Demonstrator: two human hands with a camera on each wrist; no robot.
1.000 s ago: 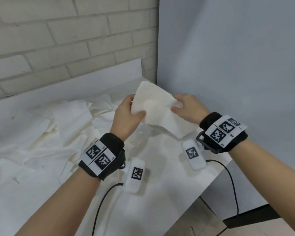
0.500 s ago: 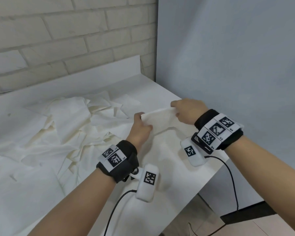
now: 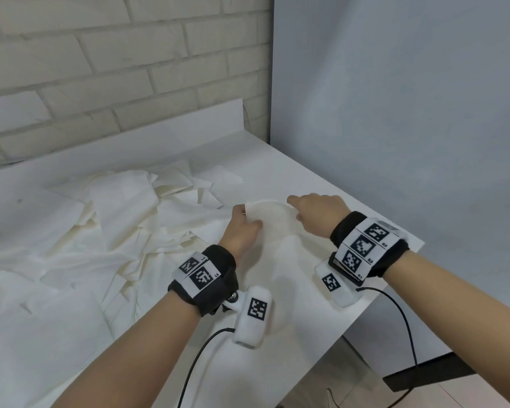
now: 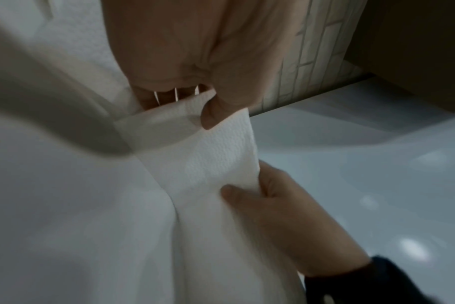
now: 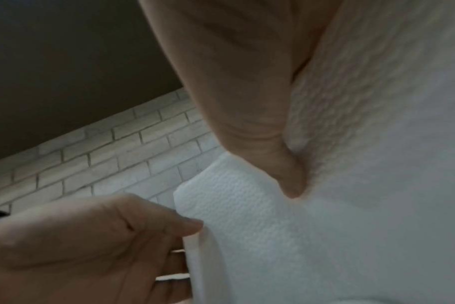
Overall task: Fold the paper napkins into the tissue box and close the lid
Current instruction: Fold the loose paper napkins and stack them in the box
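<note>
A white embossed paper napkin [image 3: 273,219] is stretched between both hands low over the white table [image 3: 304,178], its far edge bowed upward. My left hand [image 3: 245,226] pinches its left edge between thumb and fingers. My right hand [image 3: 312,213] pinches the right edge. In the left wrist view the napkin [image 4: 210,160] runs from my thumb down to the right hand [image 4: 281,216]. In the right wrist view the napkin [image 5: 260,216] lies under my thumb, with the left hand [image 5: 91,236] gripping its near edge. No tissue box is in view.
A heap of loose, crumpled napkins [image 3: 106,231] covers the table's left and middle. The table's right edge [image 3: 395,228] is close to my right wrist. A brick wall [image 3: 115,69] stands behind and a grey panel [image 3: 409,113] to the right. Cables hang from both wrist units.
Both hands lowered the napkin from upright in front of the wall to nearly flat over the table. The left hand moved right and forward, nearer the right hand.
</note>
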